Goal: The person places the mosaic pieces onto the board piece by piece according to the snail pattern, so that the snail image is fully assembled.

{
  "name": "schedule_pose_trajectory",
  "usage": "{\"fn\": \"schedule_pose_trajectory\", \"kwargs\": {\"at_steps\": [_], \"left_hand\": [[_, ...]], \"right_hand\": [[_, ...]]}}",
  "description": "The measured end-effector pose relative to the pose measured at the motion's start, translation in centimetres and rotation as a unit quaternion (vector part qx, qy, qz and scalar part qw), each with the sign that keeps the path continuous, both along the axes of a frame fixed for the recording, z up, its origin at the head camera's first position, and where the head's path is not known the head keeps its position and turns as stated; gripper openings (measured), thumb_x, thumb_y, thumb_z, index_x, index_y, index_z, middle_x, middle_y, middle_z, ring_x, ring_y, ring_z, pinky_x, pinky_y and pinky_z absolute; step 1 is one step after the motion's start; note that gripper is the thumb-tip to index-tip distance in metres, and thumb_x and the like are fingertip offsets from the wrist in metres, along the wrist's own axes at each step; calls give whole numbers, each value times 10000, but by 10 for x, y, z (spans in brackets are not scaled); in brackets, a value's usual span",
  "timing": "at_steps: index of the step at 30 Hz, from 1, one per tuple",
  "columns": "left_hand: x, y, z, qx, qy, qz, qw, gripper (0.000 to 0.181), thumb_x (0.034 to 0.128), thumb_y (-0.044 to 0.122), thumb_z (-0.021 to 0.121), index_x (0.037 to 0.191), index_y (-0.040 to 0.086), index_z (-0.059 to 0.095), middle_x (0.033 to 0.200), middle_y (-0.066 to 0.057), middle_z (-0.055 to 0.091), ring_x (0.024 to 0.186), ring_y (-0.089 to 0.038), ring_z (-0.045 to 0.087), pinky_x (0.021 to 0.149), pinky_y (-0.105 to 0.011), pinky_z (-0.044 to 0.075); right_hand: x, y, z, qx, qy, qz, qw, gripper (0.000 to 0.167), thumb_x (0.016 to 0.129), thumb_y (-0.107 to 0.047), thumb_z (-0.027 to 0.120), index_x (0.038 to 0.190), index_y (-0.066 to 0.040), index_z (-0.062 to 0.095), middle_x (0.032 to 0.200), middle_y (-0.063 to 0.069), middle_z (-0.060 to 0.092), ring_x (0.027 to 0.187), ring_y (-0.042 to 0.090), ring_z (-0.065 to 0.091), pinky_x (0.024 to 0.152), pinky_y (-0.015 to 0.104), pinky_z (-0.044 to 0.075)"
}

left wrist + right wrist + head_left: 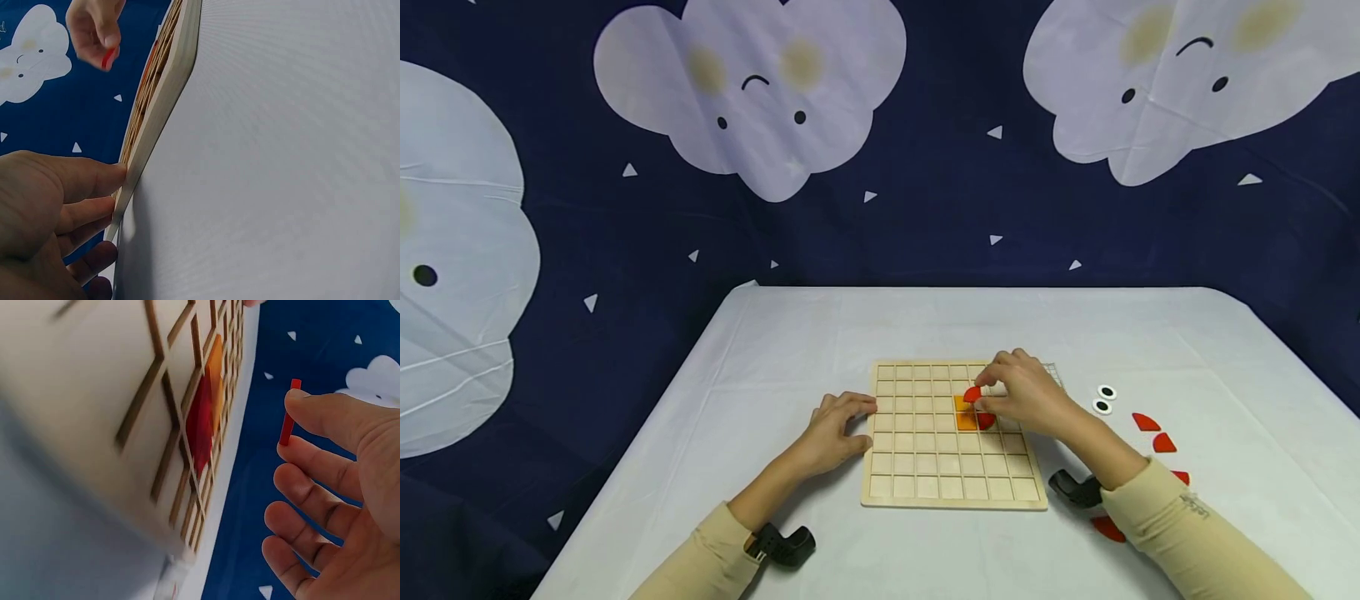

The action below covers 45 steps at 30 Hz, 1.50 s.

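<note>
A pale wooden grid board (925, 464) lies on the table. My right hand (1028, 395) pinches a red quarter-round piece (972, 394) between thumb and index finger. In the right wrist view, this red piece (288, 419) appears edge-on, above the board, with the other fingers spread below. Orange squares (966, 421) sit in the grid's cells, beside another red piece (986, 422). At the board's left edge rests my left hand (832, 433). In the left wrist view, the left hand's fingers (94, 178) touch the board's wooden rim (156, 119) and hold nothing.
Right of the board lie two white discs with black centres (1102, 406) and several loose red pieces (1164, 442). One red piece (1108, 528) is partly covered by the right sleeve. A patterned sheet (1054, 372) shows behind the right hand. White cloth (790, 333) covers the table.
</note>
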<state>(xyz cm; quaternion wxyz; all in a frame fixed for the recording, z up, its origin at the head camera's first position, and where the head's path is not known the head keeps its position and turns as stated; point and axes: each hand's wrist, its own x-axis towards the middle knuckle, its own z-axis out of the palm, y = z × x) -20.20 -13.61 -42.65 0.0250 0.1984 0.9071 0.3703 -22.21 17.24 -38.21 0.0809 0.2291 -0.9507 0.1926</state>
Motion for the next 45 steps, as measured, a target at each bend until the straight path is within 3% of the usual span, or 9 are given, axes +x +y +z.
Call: {"fn": "schedule_pose_trajectory", "kwargs": {"at_steps": [10, 20, 32, 45], "left_hand": [[0, 0, 2, 28, -71, -6, 10000, 454, 789, 119, 702, 1233, 84, 611, 1334, 33, 538, 1070, -150, 391, 845, -337, 245], [0, -1, 1, -1, -4, -32, 10000, 459, 784, 116, 706, 1231, 70, 610, 1334, 13, 541, 1067, -163, 400, 848, -342, 249], [1, -1, 1, 45, -61, 4, 10000, 459, 784, 115, 704, 1231, 72, 611, 1337, 10, 541, 1063, -160, 398, 852, -337, 249], [1, 0, 1, 38, -35, 17, 10000, 444, 783, 98, 700, 1218, 72, 618, 1325, 17, 549, 1075, -163, 401, 854, -343, 252]], "right_hand": [[-18, -27, -6, 104, -468, 323, 9983, 227, 786, -292, 743, 959, -145, 727, 948, -6, 625, 859, 175, 461, 776, 351, 349], [-27, -36, -15, 447, -497, 459, 9967, 204, 773, -299, 757, 930, -174, 725, 840, -42, 586, 756, 138, 415, 683, 297, 319], [-25, -37, -17, 641, -433, 504, 9957, 212, 754, -320, 772, 907, -183, 719, 830, -54, 576, 773, 143, 431, 679, 310, 335], [-23, -36, -17, 513, -422, 500, 9965, 236, 743, -346, 777, 909, -190, 717, 845, -58, 586, 792, 141, 441, 704, 317, 345]]}}
